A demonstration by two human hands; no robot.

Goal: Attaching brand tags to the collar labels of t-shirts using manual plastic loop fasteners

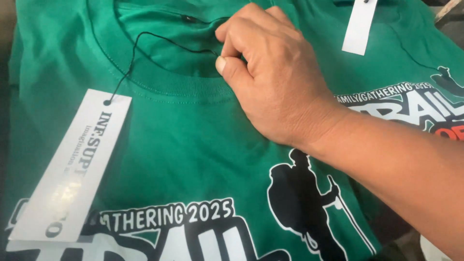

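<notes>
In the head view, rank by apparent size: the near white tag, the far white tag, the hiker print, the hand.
1. Near tag
2. Right hand and hiker print: look alike, unranked
3. Far tag, cropped and farther away, so unsure

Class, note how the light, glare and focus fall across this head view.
Head view: soft, even light; the right hand casts a faint shadow on the green shirt; glare washes out the lower white tag; sharp at centre, slightly soft at the edges.

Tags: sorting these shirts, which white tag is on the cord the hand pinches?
The big tag lower left; its black cord runs to the right hand. The small tag lies apart, top right.
</notes>
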